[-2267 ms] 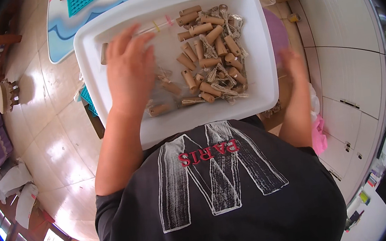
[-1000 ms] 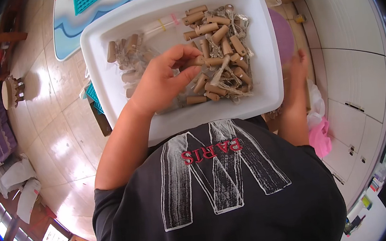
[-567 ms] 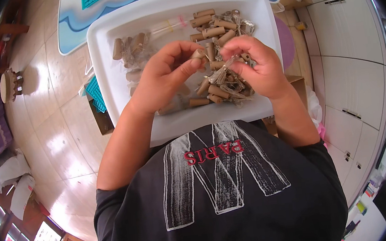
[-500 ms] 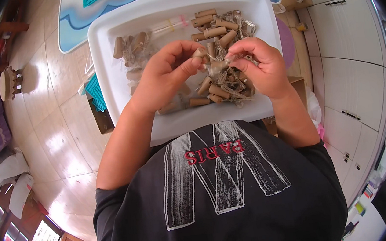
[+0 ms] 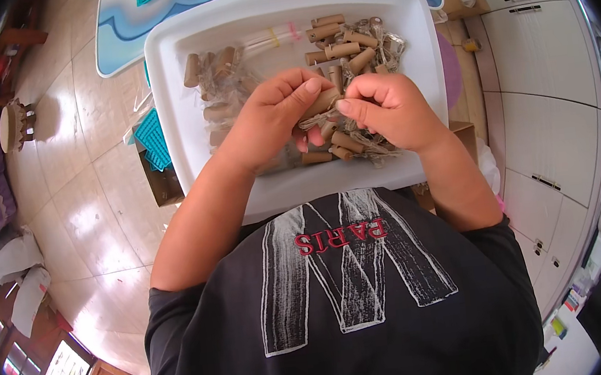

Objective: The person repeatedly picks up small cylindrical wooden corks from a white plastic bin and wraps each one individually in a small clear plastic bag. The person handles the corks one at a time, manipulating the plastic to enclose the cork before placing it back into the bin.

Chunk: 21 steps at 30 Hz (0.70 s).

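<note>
My left hand point(image 5: 279, 110) is closed around a brown cork-like cylinder point(image 5: 322, 102) with thin looped wire along it. Touching its right end, my right hand point(image 5: 388, 111) pinches finger and thumb together on the thin wire. Both hands are above a white plastic tub point(image 5: 165, 114). Beneath and behind them, at the tub's right side, lies a heap of similar brown cylinders point(image 5: 342, 50) with tangled silvery wire point(image 5: 394, 44). On the left, more cylinders point(image 5: 225, 58) lie among clear plastic wrapping. My hands hide part of the heap.
Long clear plastic strips with pink and yellow bands point(image 5: 274, 36) lie at the tub's back. Behind the tub is a blue-and-white patterned table point(image 5: 120, 38). Teal textured pieces point(image 5: 153, 141) lie in a cardboard box point(image 5: 162, 184) at left. White cabinets point(image 5: 546, 88) line the right.
My left hand has turned and now wraps the cylinder with its wire lying along it. My right hand has come closer to the left, pinching at the cylinder's end.
</note>
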Each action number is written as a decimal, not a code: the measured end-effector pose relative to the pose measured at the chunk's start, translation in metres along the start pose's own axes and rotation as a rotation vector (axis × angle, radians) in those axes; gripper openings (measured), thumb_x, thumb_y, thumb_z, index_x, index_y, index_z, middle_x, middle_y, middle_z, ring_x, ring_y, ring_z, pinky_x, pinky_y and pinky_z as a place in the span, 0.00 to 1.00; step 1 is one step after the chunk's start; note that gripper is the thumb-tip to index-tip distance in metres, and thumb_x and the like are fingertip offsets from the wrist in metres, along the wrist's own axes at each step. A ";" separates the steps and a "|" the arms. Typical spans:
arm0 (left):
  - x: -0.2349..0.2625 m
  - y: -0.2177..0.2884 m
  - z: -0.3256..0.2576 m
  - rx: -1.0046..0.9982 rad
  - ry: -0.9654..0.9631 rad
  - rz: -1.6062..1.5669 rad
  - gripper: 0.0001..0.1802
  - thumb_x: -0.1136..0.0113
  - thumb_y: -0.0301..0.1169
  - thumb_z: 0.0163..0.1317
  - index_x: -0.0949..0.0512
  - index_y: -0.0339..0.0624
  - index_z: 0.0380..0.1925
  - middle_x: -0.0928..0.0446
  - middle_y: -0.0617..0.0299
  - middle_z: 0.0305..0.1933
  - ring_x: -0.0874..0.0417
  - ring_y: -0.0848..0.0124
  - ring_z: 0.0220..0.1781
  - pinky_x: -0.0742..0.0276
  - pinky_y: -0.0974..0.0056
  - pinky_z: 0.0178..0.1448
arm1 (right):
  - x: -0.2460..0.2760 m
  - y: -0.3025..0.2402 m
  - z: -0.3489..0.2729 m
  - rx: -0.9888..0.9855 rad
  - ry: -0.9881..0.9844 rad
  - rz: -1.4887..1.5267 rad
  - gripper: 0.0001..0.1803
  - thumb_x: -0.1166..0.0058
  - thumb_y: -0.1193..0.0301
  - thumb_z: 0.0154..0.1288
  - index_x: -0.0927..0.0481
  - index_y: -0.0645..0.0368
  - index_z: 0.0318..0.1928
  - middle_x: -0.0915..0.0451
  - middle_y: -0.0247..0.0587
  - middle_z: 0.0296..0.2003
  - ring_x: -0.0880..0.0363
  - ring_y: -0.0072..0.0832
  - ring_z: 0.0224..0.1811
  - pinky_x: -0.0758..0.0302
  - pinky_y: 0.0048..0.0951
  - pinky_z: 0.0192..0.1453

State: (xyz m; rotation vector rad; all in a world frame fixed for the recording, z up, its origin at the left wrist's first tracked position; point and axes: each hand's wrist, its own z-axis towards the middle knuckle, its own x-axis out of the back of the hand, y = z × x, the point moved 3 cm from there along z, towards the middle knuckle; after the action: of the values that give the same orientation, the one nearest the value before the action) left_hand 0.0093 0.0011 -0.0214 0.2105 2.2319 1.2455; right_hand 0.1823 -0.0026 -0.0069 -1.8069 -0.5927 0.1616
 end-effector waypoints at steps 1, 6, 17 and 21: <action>0.000 0.000 0.000 0.019 -0.014 -0.025 0.13 0.49 0.35 0.65 0.31 0.36 0.43 0.25 0.65 0.32 0.27 0.81 0.25 0.33 0.76 0.24 | -0.001 -0.001 0.001 -0.010 0.002 -0.023 0.08 0.46 0.70 0.61 0.23 0.62 0.28 0.30 0.26 0.16 0.38 0.12 0.19 0.40 0.18 0.22; 0.004 -0.004 0.001 -0.039 -0.021 0.115 0.13 0.47 0.33 0.63 0.31 0.39 0.44 0.25 0.64 0.35 0.32 0.84 0.23 0.38 0.78 0.22 | -0.009 0.001 0.008 -0.002 0.131 0.151 0.08 0.46 0.71 0.61 0.24 0.64 0.37 0.26 0.29 0.21 0.32 0.13 0.21 0.35 0.18 0.23; 0.045 0.036 0.021 -0.285 0.560 1.155 0.12 0.50 0.35 0.62 0.27 0.39 0.40 0.23 0.59 0.36 0.22 0.69 0.36 0.26 0.65 0.39 | 0.002 -0.006 0.026 0.014 0.275 0.380 0.08 0.53 0.70 0.66 0.25 0.61 0.41 0.27 0.30 0.25 0.34 0.13 0.22 0.34 0.14 0.27; 0.058 0.038 0.048 -0.131 0.644 1.898 0.09 0.47 0.33 0.56 0.24 0.45 0.36 0.22 0.58 0.38 0.22 0.60 0.41 0.27 0.58 0.44 | 0.008 0.011 0.031 0.026 0.302 0.600 0.09 0.54 0.68 0.67 0.26 0.58 0.42 0.27 0.30 0.25 0.34 0.14 0.24 0.34 0.14 0.29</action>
State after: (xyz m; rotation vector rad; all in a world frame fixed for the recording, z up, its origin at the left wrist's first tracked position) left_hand -0.0171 0.0806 -0.0325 2.5541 1.9695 2.4543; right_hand 0.1803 0.0259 -0.0253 -1.8913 0.1754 0.2906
